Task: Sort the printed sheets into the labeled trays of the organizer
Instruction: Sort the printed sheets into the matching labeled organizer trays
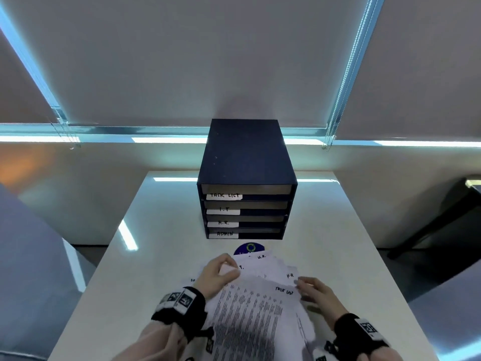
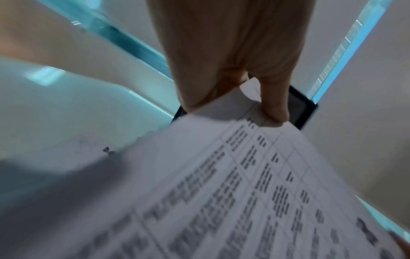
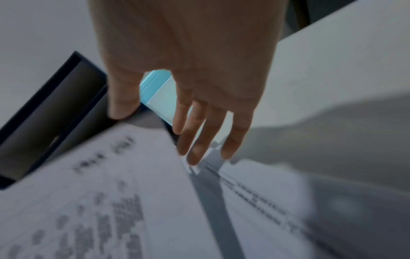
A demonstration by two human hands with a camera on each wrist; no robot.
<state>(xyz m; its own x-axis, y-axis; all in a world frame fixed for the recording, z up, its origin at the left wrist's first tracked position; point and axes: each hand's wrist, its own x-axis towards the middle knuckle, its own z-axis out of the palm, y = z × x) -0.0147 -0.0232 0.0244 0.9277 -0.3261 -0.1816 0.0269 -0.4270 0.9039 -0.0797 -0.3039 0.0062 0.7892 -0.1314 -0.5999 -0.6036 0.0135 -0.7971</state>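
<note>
A dark blue organizer (image 1: 247,157) stands at the table's far middle, with four trays labelled TASK LIST (image 1: 224,196), I.T, H.R. and ADMIN from top to bottom. A loose pile of printed sheets (image 1: 250,308) lies at the near edge, and its top sheet is marked TASK LIST. My left hand (image 1: 229,269) pinches the far left corner of a printed sheet (image 2: 221,192) between thumb (image 2: 275,108) and fingers. My right hand (image 1: 303,285) lies at the pile's right edge, its straight fingers (image 3: 195,154) touching the paper and gripping nothing.
A round blue sticker (image 1: 249,248) shows on the white table (image 1: 166,230) between pile and organizer, partly under the sheets. Roller blinds and a window sill run behind the table. A dark chair (image 1: 447,217) stands at the right.
</note>
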